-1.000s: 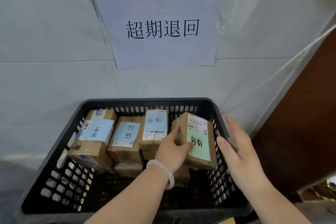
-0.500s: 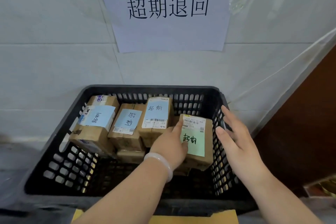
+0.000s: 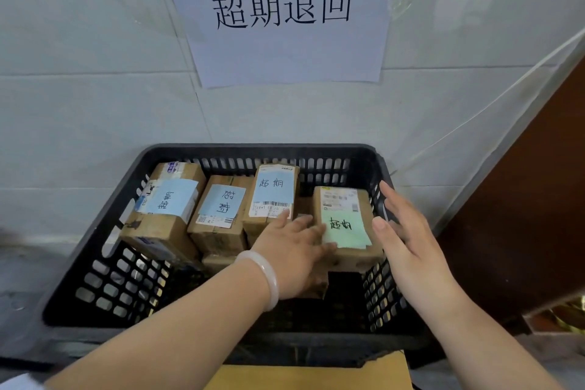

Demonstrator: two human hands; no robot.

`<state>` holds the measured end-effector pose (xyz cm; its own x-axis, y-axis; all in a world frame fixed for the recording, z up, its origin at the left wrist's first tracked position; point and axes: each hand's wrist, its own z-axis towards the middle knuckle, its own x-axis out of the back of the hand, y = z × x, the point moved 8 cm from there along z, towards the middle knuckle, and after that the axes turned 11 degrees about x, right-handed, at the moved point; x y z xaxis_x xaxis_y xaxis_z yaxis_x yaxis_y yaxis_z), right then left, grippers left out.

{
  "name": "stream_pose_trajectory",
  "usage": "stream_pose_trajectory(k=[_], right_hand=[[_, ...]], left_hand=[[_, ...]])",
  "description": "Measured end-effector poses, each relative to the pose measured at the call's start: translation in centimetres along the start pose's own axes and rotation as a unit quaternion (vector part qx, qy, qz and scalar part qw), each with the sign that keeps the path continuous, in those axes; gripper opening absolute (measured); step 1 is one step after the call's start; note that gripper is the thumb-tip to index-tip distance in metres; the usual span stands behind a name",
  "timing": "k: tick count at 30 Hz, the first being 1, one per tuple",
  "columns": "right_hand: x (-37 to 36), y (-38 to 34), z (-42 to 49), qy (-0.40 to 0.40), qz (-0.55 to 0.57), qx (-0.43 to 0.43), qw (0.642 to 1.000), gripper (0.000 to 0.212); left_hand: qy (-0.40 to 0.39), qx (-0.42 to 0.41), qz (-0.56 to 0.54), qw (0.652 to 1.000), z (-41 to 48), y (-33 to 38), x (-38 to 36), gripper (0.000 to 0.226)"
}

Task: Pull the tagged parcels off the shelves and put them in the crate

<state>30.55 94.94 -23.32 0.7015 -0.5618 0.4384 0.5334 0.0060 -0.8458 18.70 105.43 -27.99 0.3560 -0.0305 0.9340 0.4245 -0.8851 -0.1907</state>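
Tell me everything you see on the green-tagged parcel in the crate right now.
The green-tagged parcel is a small brown cardboard box lying at the right end of the black crate, seemingly atop another box. Its top face carries a white shipping label at its far end and a pale green tag with handwritten characters. The left hand lies flat against its left edge, covering the tag's corner. The open right hand hovers by its right side; contact cannot be told.

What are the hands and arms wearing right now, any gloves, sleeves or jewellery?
No gloves and no sleeves in view: both forearms are bare. The left hand has a pale, milky-white smooth bangle round its wrist. The right hand shows no ring, watch or band.
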Motion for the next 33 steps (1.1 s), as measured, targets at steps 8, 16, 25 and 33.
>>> stream_pose_trajectory(k=[8, 16, 25, 33], right_hand=[[-0.3, 0.2, 0.0, -0.014, -0.017, -0.002, 1.000, 0.058], [-0.8, -0.1, -0.2, -0.053, -0.073, 0.004, 0.996, 0.066], [-3.2, -2.7, -1.5, -0.192, -0.268, 0.069, 0.942, 0.074], [-9.3, -9.7, -4.5, -0.269, -0.265, 0.236, 0.895, 0.083]], left_hand=[[0.011, 0.064, 0.017, 0.998, 2.3, -2.8, -1.3, 0.071], [0.011, 0.074, -0.011, 0.997, 1.7, -3.7, -1.1, 0.070], [0.097, 0.138, -0.075, 0.983, -3.8, -4.9, 1.1, 0.074], [0.200, 0.289, -0.123, 0.928, -17.1, -6.1, -0.2, 0.075]])
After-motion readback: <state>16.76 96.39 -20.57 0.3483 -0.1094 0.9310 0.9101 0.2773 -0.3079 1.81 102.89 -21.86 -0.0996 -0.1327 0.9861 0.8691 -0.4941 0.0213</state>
